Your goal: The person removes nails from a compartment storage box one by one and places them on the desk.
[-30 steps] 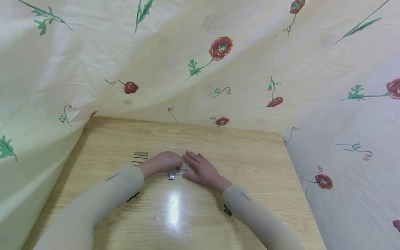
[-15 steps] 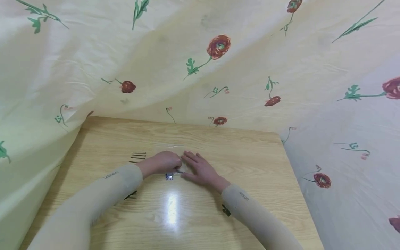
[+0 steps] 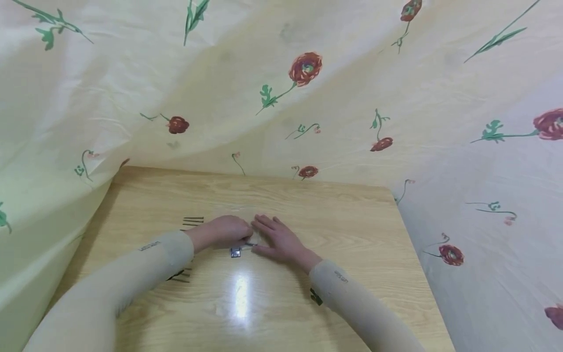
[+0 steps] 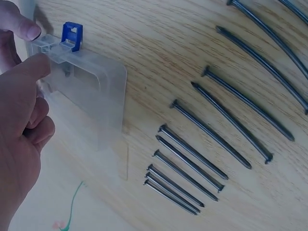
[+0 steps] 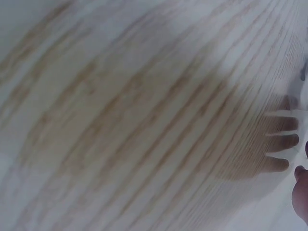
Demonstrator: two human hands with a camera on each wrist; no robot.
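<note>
A clear plastic box (image 4: 103, 91) with a raised blue latch (image 4: 72, 36) stands on the table between the hands. My left hand (image 3: 230, 231) reaches over it with curled fingers. A thin nail (image 3: 251, 244) shows at its fingertips, the rest hidden; the pinch itself is not seen clearly. In the left wrist view the left index finger (image 4: 36, 67) lies over the box's edge. My right hand (image 3: 281, 242) lies with straight, spread fingers at the box's right side, its thumb (image 4: 29, 29) by the near edge. The right wrist view shows only a fingertip (image 5: 302, 192) and shadows.
Several nails (image 4: 211, 132) of graded lengths lie in a row on the wooden table (image 3: 334, 220), left of the box. The left forearm covers part of this row in the head view. Floral cloth (image 3: 211, 98) hangs behind and at the sides.
The nail at the left fingertips has changed its tilt slightly. The left hand has shifted a little, and the right hand stays by the box. The head view has drifted slightly.
</note>
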